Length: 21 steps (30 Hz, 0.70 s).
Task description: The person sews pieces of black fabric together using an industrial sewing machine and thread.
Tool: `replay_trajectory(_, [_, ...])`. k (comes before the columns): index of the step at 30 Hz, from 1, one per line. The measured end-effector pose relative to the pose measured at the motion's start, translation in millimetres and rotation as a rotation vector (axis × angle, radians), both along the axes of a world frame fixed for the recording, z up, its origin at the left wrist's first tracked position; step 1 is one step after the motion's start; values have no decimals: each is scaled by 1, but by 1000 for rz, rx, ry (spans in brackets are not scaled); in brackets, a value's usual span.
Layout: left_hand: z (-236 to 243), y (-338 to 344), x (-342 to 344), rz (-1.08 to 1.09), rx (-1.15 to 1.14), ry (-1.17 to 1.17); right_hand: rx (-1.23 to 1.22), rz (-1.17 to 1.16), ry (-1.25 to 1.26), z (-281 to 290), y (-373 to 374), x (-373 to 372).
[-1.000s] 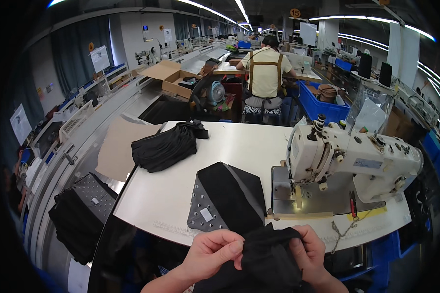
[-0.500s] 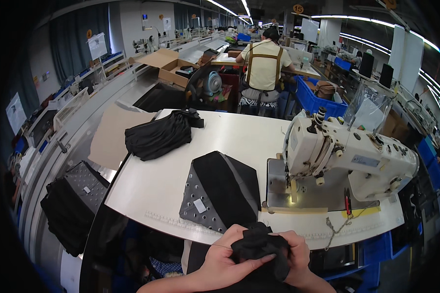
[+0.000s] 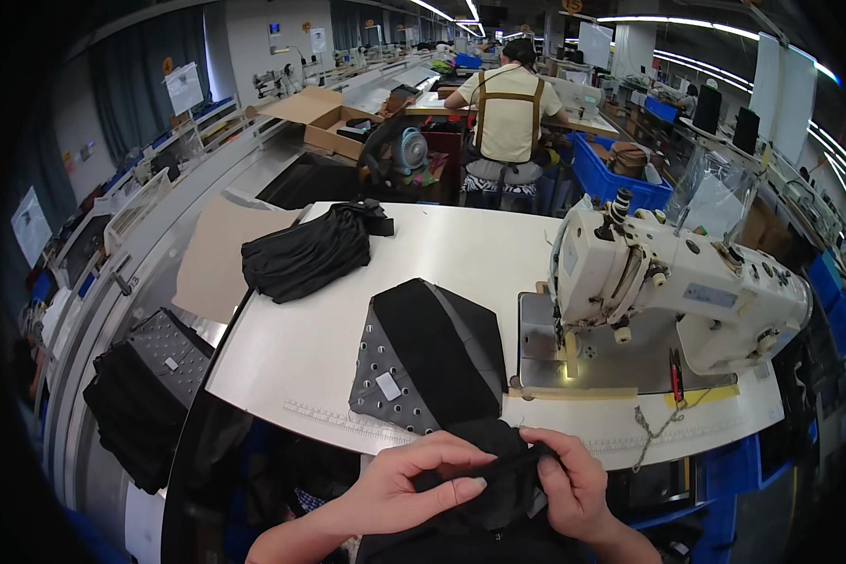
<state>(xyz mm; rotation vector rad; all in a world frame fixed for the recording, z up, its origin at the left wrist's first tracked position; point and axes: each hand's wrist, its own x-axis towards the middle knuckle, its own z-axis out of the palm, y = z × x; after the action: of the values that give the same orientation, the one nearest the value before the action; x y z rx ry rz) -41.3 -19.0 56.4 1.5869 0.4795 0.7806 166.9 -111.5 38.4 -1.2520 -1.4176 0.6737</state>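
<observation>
Black fabric (image 3: pixel 498 493) is pinched between my two hands at the near edge of the white table. My left hand (image 3: pixel 409 484) grips it between thumb and fingers from the left. Thumb and fingers of my right hand (image 3: pixel 573 479) close on its right side. Just beyond lies a flat grey and black fabric panel (image 3: pixel 446 352) with a dotted grey part and a small white label (image 3: pixel 388 385). The held fabric meets the panel's near edge; whether they are joined I cannot tell. A white sewing machine (image 3: pixel 705 287) stands to the right.
A gathered black cloth bundle (image 3: pixel 310 254) lies at the table's far left. Red-handled snips (image 3: pixel 675 376) and a chain (image 3: pixel 650 432) are by the machine. More dotted fabric (image 3: pixel 146 395) hangs at left. A person (image 3: pixel 508 113) sits ahead, near a blue crate (image 3: pixel 620 179).
The bunched black fabric has been opened out and lowered. My hands have moved a little farther apart, thumbs no longer over the bunch. The view has shifted slightly.
</observation>
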Motion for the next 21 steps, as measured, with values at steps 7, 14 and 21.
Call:
replay_trajectory(7, [-13,-3,7,50,-13,-32,109,78,85,12,6,-1])
replay_trajectory(14, [-22,-20,11,128,-107,-73,253,68,-227,19,10,-8])
replay_trajectory(21, [-40,-21,-3,154,79,-146,31,338,66,4,31,11])
